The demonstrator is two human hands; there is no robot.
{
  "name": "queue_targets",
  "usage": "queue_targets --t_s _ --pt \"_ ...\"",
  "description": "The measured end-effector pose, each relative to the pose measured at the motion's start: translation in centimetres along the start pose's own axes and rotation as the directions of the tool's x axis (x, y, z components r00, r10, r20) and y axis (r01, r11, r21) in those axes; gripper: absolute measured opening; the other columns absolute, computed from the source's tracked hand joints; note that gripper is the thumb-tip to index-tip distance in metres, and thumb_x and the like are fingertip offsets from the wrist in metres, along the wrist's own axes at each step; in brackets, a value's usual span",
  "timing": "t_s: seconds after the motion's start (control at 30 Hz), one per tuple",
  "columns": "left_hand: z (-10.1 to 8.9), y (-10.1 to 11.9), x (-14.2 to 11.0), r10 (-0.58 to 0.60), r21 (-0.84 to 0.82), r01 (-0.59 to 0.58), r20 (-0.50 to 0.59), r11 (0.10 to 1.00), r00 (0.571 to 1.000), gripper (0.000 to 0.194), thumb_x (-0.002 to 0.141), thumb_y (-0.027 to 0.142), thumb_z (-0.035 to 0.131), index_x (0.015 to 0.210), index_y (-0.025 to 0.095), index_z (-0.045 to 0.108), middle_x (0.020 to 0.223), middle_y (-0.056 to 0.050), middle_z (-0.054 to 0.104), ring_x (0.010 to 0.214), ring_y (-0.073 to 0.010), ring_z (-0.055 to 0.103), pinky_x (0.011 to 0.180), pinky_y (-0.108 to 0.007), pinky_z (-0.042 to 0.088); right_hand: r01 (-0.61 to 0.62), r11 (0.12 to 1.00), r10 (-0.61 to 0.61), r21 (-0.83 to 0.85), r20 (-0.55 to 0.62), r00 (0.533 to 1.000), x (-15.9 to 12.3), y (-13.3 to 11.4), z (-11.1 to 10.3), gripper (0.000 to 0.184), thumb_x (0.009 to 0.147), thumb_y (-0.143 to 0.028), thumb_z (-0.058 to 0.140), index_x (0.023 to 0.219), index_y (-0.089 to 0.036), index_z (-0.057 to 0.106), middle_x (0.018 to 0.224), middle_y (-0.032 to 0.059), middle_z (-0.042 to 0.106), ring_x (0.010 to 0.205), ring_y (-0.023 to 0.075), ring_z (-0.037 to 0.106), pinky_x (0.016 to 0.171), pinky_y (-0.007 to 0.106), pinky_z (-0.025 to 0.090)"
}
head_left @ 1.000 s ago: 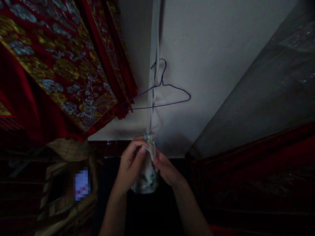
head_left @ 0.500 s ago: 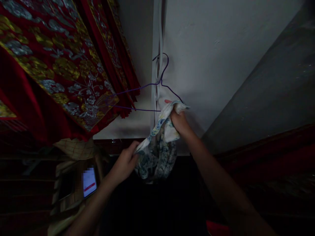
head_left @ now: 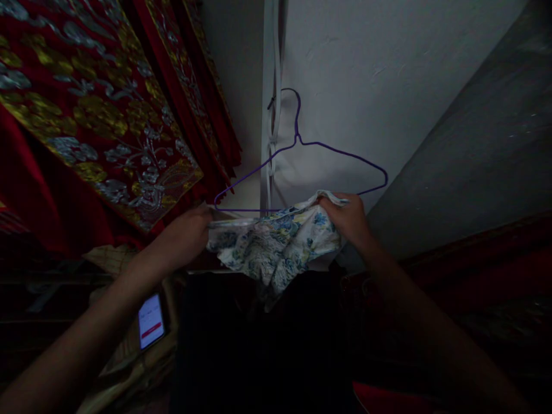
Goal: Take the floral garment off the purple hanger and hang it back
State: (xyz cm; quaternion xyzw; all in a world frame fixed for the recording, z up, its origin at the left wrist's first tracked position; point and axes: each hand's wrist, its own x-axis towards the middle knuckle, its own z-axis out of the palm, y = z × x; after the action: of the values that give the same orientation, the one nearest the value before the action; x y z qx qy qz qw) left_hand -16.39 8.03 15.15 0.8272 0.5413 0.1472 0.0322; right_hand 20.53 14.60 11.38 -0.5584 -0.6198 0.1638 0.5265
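Observation:
A white garment with a blue and yellow floral print [head_left: 276, 244] is stretched sideways between my two hands, its upper edge drawn out and its lower part bunched. My left hand [head_left: 196, 230] grips the left end of that edge. At the other end, my right hand [head_left: 349, 215] has its fingers closed on the cloth. Just above hangs a purple clothes hanger [head_left: 330, 148], hooked near the pale cords on the wall. The hanger's bottom bar passes behind the garment's top edge; whether the cloth touches it I cannot tell.
Red cloth with gold and silver embroidery [head_left: 103, 115] hangs at the upper left. A lit phone [head_left: 150, 322] lies on a wooden seat at the lower left. Pale cords [head_left: 276, 57] run down the wall [head_left: 366, 75]. Dark red fabric [head_left: 483, 276] is at the right.
My hands have moved apart, spreading the garment wide, and my left hand has risen. The hanger has swung to face me, with its right end now in view beyond the cloth.

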Motion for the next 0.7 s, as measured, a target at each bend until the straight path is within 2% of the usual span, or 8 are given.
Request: queue_targets --t_s 0.1,0.17,0.3,0.4,0.47,0.53,0.6,0.7 --pt "-2.1 1.5 2.2 0.137 -0.02 -0.151 -0.316 0.988 0.939 0.027 0.083 0.011 0.04 0.093 0.016 0.064 0.119 -0.013 0.063 0.114 -0.0276 0.06 0.105 -0.045 0.047 0.016 1.0 -0.016 0.011 -0.029 0.999 -0.7 -0.8 -0.2 0.033 0.077 -0.039 0.066 0.054 -0.02 0.053 0.053 -0.002 0.046 0.051 0.0122 0.043 0.048 0.026 0.03" --pt "-2.9 2.6 3.6 0.165 -0.058 -0.208 -0.424 0.976 0.891 0.029 0.083 0.01 0.041 0.101 0.016 0.063 0.122 -0.012 0.062 0.116 -0.0271 0.059 0.106 -0.046 0.047 0.005 0.998 -0.007 0.063 0.039 0.999 -1.4 -1.1 0.5 0.034 0.078 -0.043 0.065 0.056 -0.02 0.054 0.053 -0.0017 0.047 0.052 0.0131 0.045 0.047 0.026 0.032" --pt "-2.7 3.7 6.2 0.134 -0.06 -0.184 -0.477 0.981 0.869 0.058 0.08 0.004 0.041 0.135 0.019 0.053 0.122 -0.01 0.066 0.115 -0.0267 0.06 0.104 -0.049 0.048 0.113 0.976 -0.147 0.187 0.178 0.973 -3.4 -1.9 1.9 0.025 0.079 -0.044 0.064 0.069 -0.02 0.063 0.065 0.0007 0.062 0.063 0.0181 0.058 0.057 0.027 0.045" --pt "-2.0 3.1 7.9 0.159 -0.079 -0.224 -0.485 0.971 0.86 0.057 0.077 0.003 0.04 0.13 0.013 0.059 0.115 -0.012 0.067 0.109 -0.0251 0.062 0.1 -0.044 0.05 0.226 0.955 -0.266 0.192 0.213 0.94 -4.6 -2.5 0.9 0.023 0.079 -0.035 0.067 0.096 -0.02 0.07 0.079 0.0026 0.069 0.073 0.0204 0.065 0.065 0.03 0.051" --pt "-1.7 2.5 8.6 0.198 -0.077 -0.262 -0.464 0.962 0.863 0.049 0.078 0.002 0.039 0.118 0.012 0.066 0.109 -0.012 0.067 0.104 -0.0242 0.063 0.097 -0.041 0.052 0.224 0.965 -0.24 0.137 0.113 0.964 -4.7 -2.8 -0.9 0.051 0.079 -0.032 0.069 0.128 -0.022 0.061 0.083 0.0031 0.07 0.071 0.0201 0.065 0.065 0.03 0.052" --pt "-1.6 1.8 8.9 0.22 -0.036 -0.265 -0.459 0.964 0.861 0.045 0.08 0.002 0.04 0.114 0.013 0.068 0.107 -0.012 0.065 0.103 -0.0244 0.062 0.096 -0.041 0.051 0.167 0.985 -0.163 0.037 -0.098 0.982 -4.3 -3.1 -3.3 0.073 0.078 -0.034 0.073 0.145 -0.022 0.048 0.088 0.0055 0.071 0.071 0.0208 0.065 0.063 0.031 0.052" --pt "-1.7 1.3 8.9 0.221 0.014 -0.246 -0.487 0.969 0.845 0.042 0.084 0.004 0.041 0.114 0.015 0.068 0.108 -0.011 0.062 0.106 -0.0252 0.059 0.098 -0.043 0.05 0.062 0.994 -0.081 -0.085 -0.25 0.965 -3.4 -3.5 -5.8 0.064 0.076 -0.038 0.075 0.134 -0.019 0.058 0.091 0.009 0.071 0.075 0.0224 0.065 0.063 0.032 0.052" --pt "-1.8 0.7 8.7 0.193 0.021 -0.215 -0.526 0.976 0.828 0.034 0.091 0.011 0.042 0.113 0.017 0.068 0.115 -0.011 0.059 0.112 -0.0254 0.056 0.101 -0.045 0.047 -0.12 0.978 0.075 -0.168 -0.25 0.965 -2.0 -4.3 -8.8 0.029 0.078 -0.045 0.072 0.078 -0.015 0.07 0.069 0.0077 0.065 0.061 0.0194 0.059 0.051 0.03 0.045"
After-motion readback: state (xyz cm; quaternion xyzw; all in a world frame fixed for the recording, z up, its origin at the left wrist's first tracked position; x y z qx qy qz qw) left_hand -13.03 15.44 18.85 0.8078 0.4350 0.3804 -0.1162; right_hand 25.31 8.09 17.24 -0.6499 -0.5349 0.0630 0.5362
